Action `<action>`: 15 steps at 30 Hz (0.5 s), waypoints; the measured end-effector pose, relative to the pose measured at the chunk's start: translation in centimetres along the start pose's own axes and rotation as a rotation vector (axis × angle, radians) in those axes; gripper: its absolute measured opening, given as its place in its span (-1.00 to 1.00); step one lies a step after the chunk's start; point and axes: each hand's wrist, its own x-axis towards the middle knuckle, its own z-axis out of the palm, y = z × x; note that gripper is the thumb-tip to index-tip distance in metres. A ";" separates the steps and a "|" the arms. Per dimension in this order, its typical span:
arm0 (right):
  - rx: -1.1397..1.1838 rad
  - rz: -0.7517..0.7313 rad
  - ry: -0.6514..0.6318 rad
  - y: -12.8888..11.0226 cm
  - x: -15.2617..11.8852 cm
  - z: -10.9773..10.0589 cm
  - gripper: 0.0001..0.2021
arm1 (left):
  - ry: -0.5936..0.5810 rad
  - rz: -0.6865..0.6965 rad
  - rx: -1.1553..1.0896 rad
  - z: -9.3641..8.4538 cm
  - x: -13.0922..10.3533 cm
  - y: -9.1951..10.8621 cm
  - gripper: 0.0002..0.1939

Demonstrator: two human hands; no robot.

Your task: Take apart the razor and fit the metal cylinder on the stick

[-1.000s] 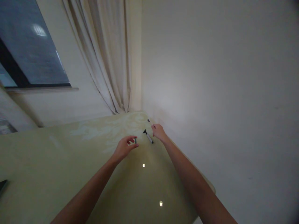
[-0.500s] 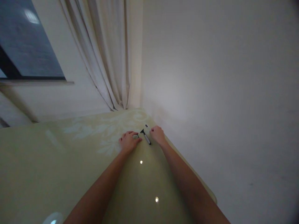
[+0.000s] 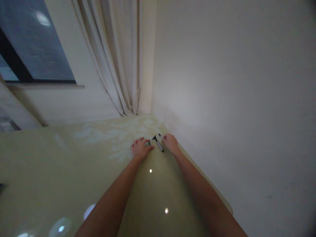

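Note:
A razor with a black head and a grey and black handle lies on the table between my two hands. My left hand rests on the tabletop to its left, thumb and fingers curved round a small dark piece too small to make out. To the razor's right, my right hand is closed, fingertips pinching a slim pale item with a dark tip. Most of that item is hidden by the fingers.
The glossy pale green table has a white leaf pattern and light reflections. A wall runs along its right edge. Beige curtains hang behind the far corner. At the far left edge shows part of a dark object.
The whole view has shifted slightly, so hands and razor appear a little further right. Both hands keep nearly the same pose around the razor. A dark object has come into view at the left edge.

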 end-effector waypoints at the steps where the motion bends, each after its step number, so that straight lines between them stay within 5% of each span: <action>1: -0.008 -0.008 0.007 -0.1 -0.1 -0.2 -0.79 | -0.002 0.002 -0.001 0.0 0.1 0.0 -0.48; 8: -0.070 -0.123 0.095 -2.0 -2.3 -2.1 -0.71 | -0.085 0.135 -0.003 -1.3 -0.5 -1.4 -0.08; 11: -0.094 -0.236 0.050 -3.0 -3.5 -2.0 -0.73 | -0.097 0.235 -0.004 -2.6 -3.3 -3.9 -0.22; 15: -0.131 -0.438 -0.058 -3.9 -3.6 -1.2 -0.75 | 0.025 0.425 0.053 -3.7 -9.2 -8.5 -0.42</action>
